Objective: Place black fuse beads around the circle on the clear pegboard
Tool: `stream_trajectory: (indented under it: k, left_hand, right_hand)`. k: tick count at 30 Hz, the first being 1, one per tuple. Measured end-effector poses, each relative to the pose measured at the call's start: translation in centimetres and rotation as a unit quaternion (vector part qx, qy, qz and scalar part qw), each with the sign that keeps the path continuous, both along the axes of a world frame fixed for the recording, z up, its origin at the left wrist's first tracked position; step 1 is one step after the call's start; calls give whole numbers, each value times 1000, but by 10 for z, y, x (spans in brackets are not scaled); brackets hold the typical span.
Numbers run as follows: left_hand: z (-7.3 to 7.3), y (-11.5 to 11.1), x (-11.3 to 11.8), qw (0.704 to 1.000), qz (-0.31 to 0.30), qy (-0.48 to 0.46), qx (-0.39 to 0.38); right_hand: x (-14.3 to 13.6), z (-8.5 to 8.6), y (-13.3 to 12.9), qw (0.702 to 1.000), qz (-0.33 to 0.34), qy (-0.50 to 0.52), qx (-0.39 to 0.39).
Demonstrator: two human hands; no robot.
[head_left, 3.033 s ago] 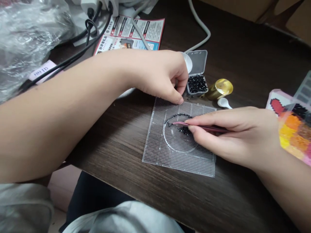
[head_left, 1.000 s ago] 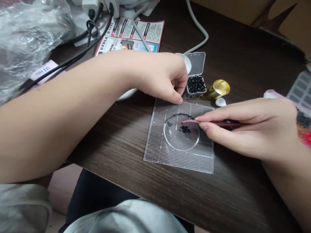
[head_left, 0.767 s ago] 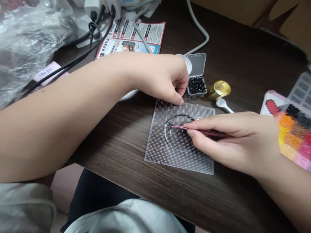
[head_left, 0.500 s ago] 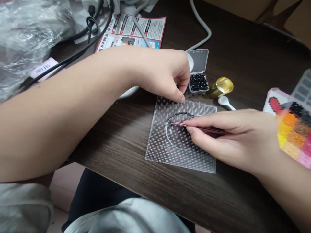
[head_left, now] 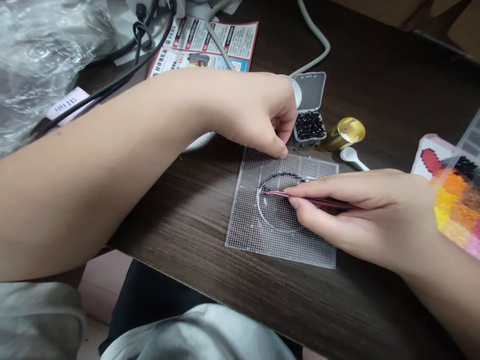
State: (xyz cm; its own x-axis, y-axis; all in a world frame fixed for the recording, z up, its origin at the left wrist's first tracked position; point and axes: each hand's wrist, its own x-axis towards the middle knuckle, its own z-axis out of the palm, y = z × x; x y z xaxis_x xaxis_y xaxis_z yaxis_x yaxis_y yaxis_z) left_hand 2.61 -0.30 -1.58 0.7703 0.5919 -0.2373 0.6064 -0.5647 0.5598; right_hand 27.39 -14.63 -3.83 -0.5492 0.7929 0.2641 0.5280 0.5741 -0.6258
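A clear square pegboard point(head_left: 247, 230) lies on the dark wooden desk, with an arc of small black beads point(head_left: 281, 175) along the upper part of a pale circle. My right hand point(head_left: 360, 215) pinches pink tweezers point(head_left: 322, 202), whose tip meets the board at the left end of the bead arc. At the far edge of the pegboard, my left hand point(head_left: 262, 112) is closed with its fingers curled and its thumb tip on that edge; the fingertips are partly hidden. Just beyond it stands a small open clear box of black beads point(head_left: 309, 125).
A gold cylinder point(head_left: 347, 134) and a small white scoop point(head_left: 352, 157) are right of the box. Coloured beads in bags point(head_left: 455, 200) lie at the right. Cables point(head_left: 318, 40), a printed leaflet point(head_left: 225, 40) and crumpled clear plastic point(head_left: 41, 60) occupy the back left.
The view has shifted slightly, so the desk items appear a little further right. Both hands keep nearly the same places, and the tweezer tip stays at the bead arc.
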Motion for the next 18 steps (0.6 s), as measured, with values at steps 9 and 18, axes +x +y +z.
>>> stream_trajectory:
  k: [9, 18]
  left_hand:
    - [1, -1, 1, 1000, 0, 5, 0]
    - [2, -2, 2, 1000, 3, 8, 4]
  right_hand:
    - [0, -1, 0, 1000, -9, -4, 0]
    - [0, 1, 0, 1000, 4, -15, 7]
